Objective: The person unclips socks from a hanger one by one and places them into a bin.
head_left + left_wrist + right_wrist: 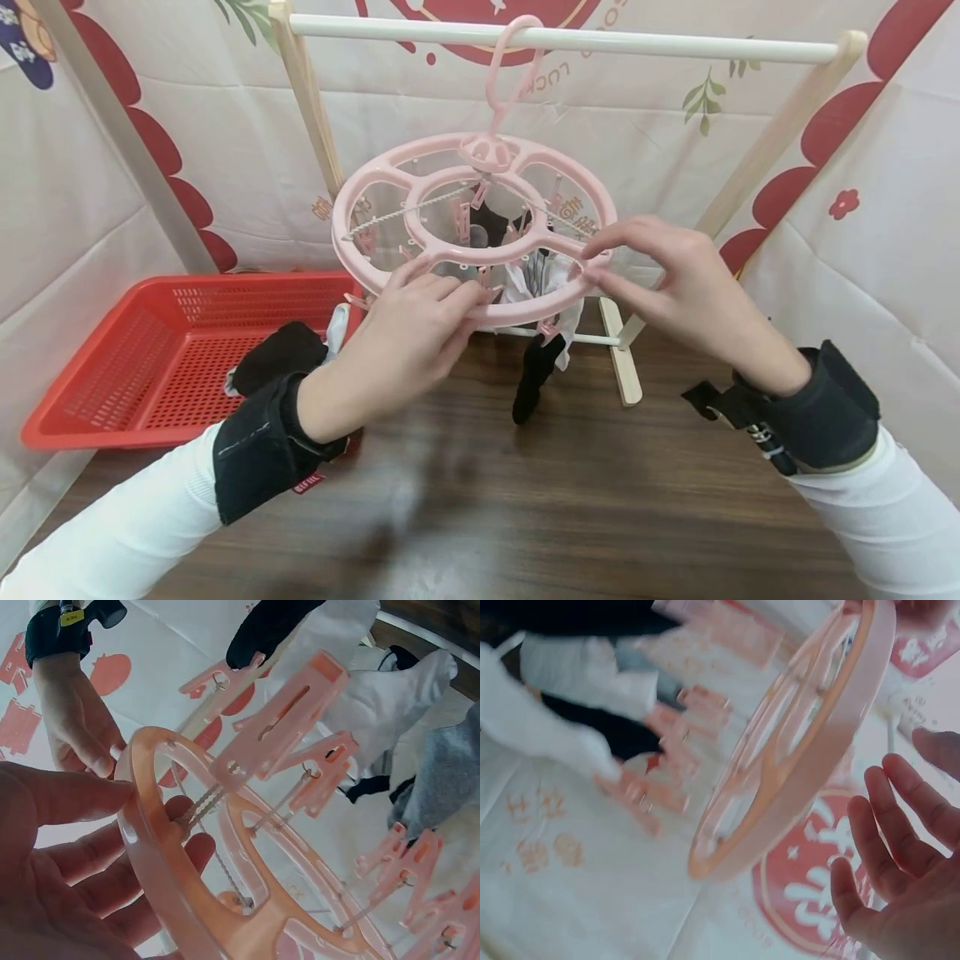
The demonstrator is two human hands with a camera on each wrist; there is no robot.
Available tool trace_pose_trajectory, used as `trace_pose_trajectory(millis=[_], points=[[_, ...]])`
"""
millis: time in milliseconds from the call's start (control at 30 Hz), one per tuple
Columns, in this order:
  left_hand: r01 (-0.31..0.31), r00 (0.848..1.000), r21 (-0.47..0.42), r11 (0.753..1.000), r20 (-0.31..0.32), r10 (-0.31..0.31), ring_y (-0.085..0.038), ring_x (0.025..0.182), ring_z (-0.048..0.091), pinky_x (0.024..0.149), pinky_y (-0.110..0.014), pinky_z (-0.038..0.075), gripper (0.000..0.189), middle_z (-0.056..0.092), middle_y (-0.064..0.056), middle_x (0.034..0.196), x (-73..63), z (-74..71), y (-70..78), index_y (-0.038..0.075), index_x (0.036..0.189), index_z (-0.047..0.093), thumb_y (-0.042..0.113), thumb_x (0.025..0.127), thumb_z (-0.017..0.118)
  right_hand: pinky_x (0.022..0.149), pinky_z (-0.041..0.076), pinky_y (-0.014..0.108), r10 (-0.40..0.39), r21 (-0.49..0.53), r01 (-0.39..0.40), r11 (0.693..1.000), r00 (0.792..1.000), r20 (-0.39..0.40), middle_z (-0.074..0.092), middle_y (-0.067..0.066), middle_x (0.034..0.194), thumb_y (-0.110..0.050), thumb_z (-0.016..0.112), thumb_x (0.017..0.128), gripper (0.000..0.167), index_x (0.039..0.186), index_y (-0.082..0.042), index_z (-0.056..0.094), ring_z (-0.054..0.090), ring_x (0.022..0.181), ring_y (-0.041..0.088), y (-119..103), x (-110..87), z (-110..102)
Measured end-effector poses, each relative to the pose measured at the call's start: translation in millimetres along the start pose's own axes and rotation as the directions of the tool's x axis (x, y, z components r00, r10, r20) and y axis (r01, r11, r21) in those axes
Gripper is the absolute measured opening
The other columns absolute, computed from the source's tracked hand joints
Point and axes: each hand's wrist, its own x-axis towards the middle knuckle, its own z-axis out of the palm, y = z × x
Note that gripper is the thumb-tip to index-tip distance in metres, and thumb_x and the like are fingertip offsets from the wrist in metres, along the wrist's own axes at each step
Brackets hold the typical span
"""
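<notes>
A pink oval clip hanger [525, 313] hangs by its hook from the white bar. My left hand [412, 325] grips the near rim, thumb on the outside and fingers passing behind it in the left wrist view. At the rim's right side is my right hand [675, 271]; in the right wrist view its fingers [889, 840] are spread loosely beside the ring. Below the ring dangle pink clothespins [289, 716] on short cords. A black sock [537, 379], a white sock [405, 694] and a grey sock [450, 765] hang beneath the hanger.
To the left stands a red basket [45, 433] with a dark sock [281, 358] and paler fabric in it. The rack's white bar [660, 45] spans two wooden legs [757, 150]. Printed cloth walls surround the brown wood-grain surface [525, 508].
</notes>
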Motion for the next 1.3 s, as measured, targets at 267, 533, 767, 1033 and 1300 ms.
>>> trace_pose_trajectory(millis=[267, 533, 767, 1033, 1300], points=[[-0.013, 1.000, -0.095, 0.995, -0.007, 0.013, -0.024, 0.098, 0.059, 0.107, -0.052, 0.025, 0.019, 0.066, -0.005, 0.092, -1.5, -9.6, -12.4, 0.005, 0.094, 0.062, -0.008, 0.080, 0.064, 0.093, 0.036, 0.016, 0.050, -0.054, -0.049, 0.997, 0.998, 0.024, 0.067, 0.008, 0.111, 0.012, 0.062, 0.086, 0.032, 0.114, -0.002, 0.067, 0.054, 0.109, 0.005, 33, -4.5, -11], [-0.018, 1.000, -0.181, 0.983, 0.022, 0.022, -0.023, 0.094, 0.058, 0.102, -0.055, 0.030, 0.019, 0.062, -0.006, 0.090, -2.8, -20.8, -24.9, 0.003, 0.092, 0.060, -0.011, 0.082, 0.066, 0.101, 0.032, 0.019, 0.000, 0.012, -0.002, 1.000, 0.993, 0.114, 0.062, 0.012, 0.123, 0.020, 0.047, 0.087, 0.040, 0.116, 0.000, 0.066, 0.048, 0.123, 0.009, 59, -4.3, -13], [0.088, 0.990, -0.198, 0.976, 0.125, -0.064, -0.028, 0.099, 0.055, 0.105, -0.051, 0.029, 0.018, 0.064, -0.005, 0.090, -3.6, -32.0, -37.8, 0.004, 0.095, 0.063, -0.010, 0.083, 0.067, 0.100, 0.033, 0.021, -0.056, 0.022, 0.053, 0.998, 0.986, 0.155, 0.062, 0.011, 0.119, 0.016, 0.063, 0.082, 0.038, 0.116, -0.002, 0.066, 0.050, 0.119, 0.016, 59, -3.6, -12], [0.099, 0.986, -0.189, 0.977, 0.153, -0.070, -0.027, 0.096, 0.055, 0.090, -0.043, 0.040, 0.018, 0.064, -0.005, 0.089, -6.0, -34.5, -49.8, 0.004, 0.094, 0.064, -0.011, 0.083, 0.066, 0.094, 0.033, 0.028, -0.083, 0.011, 0.082, 0.997, 0.982, 0.168, 0.063, 0.008, 0.116, 0.011, 0.069, 0.080, 0.036, 0.112, -0.005, 0.068, 0.051, 0.111, 0.021, 49, -3.8, -9], [-0.056, 0.990, -0.134, 0.989, 0.120, 0.072, -0.033, 0.105, 0.051, 0.097, -0.044, 0.033, 0.033, 0.063, -0.011, 0.099, -3.7, -27.9, -42.7, -0.001, 0.104, 0.062, -0.011, 0.073, 0.061, 0.092, 0.036, 0.027, -0.185, 0.055, 0.179, 0.982, 0.971, 0.150, 0.066, 0.008, 0.107, 0.013, 0.069, 0.076, 0.034, 0.107, -0.001, 0.068, 0.057, 0.102, 0.022, 39, -0.3, -2]])
